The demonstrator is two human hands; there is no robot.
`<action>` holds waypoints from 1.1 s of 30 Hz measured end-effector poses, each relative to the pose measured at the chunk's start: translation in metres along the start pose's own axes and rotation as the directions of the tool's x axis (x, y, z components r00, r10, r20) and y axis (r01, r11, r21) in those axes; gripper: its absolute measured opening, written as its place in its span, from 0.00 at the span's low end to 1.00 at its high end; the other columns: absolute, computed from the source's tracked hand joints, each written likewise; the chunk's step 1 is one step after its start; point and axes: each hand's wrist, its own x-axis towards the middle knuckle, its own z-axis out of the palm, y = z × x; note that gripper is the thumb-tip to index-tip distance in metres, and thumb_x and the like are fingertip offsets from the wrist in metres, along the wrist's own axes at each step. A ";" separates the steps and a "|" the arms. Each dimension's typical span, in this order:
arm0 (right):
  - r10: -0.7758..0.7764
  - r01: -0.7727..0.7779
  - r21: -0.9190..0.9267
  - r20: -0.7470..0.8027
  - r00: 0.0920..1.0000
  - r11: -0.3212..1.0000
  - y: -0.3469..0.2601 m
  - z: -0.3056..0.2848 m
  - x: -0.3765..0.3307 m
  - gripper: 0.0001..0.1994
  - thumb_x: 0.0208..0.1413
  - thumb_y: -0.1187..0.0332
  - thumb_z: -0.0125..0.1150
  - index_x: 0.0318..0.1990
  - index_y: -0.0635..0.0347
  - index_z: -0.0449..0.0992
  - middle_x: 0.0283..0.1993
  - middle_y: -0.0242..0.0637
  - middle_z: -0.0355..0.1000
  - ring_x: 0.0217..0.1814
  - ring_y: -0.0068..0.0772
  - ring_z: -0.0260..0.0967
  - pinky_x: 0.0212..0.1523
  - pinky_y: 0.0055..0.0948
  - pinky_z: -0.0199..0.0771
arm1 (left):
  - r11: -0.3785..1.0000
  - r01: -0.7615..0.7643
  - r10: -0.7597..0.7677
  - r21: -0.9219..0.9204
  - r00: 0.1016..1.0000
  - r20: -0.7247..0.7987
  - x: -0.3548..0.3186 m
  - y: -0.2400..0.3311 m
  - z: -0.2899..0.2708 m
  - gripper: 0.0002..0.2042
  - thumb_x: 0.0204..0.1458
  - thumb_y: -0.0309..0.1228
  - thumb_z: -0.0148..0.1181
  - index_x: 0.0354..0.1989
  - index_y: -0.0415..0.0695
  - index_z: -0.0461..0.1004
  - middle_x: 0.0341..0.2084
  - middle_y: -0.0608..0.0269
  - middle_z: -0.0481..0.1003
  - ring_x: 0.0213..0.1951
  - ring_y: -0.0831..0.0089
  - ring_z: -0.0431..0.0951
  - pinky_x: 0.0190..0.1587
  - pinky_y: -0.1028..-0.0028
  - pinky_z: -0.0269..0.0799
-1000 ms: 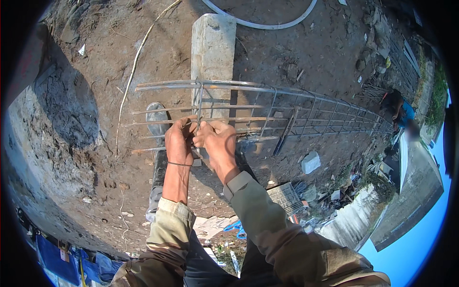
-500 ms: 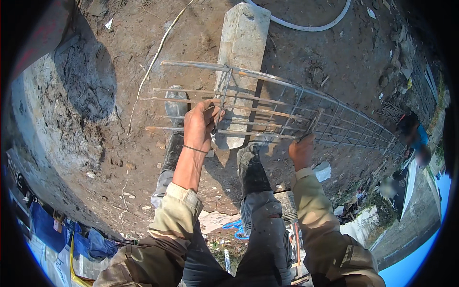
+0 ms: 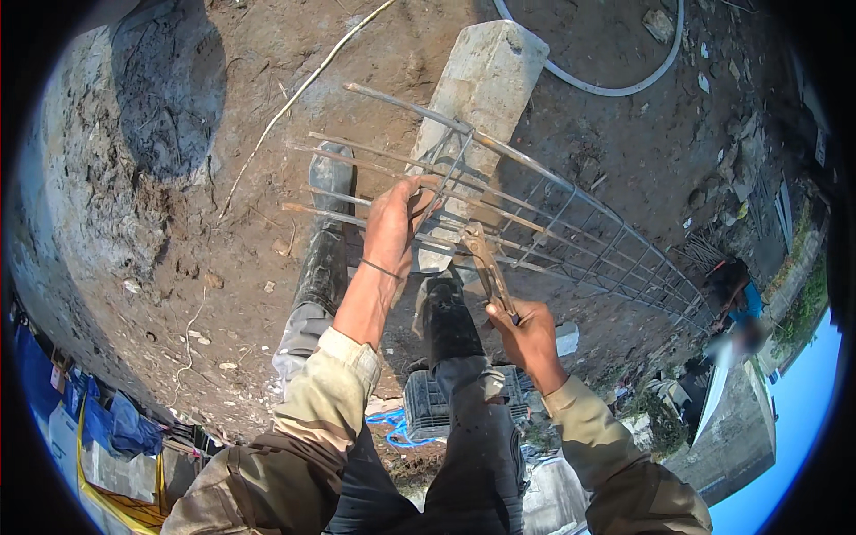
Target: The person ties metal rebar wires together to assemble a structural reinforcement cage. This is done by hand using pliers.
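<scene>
A long rebar cage (image 3: 575, 189) of rusty bars and square wire stirrups runs from in front of me away to the right. My left hand (image 3: 390, 223) is closed around the end stirrup (image 3: 456, 162) where it meets the bars; its fingertips are partly hidden. In my right hand (image 3: 528, 339) is a pair of pincers (image 3: 487, 267), gripped by the handles. Their jaws lie close to the lower bars, just right of my left hand. Under the cage's near end lies a pale concrete block (image 3: 489, 76).
A person in blue (image 3: 742, 299) crouches by the cage's far end. A white hose (image 3: 615, 89) curves over the dirt at the back. At left are a pit (image 3: 169, 98) and a thin cable (image 3: 299, 96). A black crate (image 3: 428, 406) sits behind my boots.
My right hand has drawn back from the cage, and the pincers now point up and left toward my left hand. The cage appears more tilted, its near end higher. My left hand keeps its hold.
</scene>
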 end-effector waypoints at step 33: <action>0.450 -0.340 -0.454 0.159 0.879 0.824 -0.122 0.012 0.040 0.16 0.67 0.61 0.57 0.45 0.69 0.72 0.28 0.43 0.74 0.32 0.35 0.80 0.36 0.39 0.77 | 0.998 -0.068 0.067 0.016 0.995 0.070 0.011 -0.012 -0.016 0.23 0.69 0.42 0.46 0.57 0.31 0.72 0.55 0.54 0.75 0.57 0.62 0.74 0.63 0.66 0.67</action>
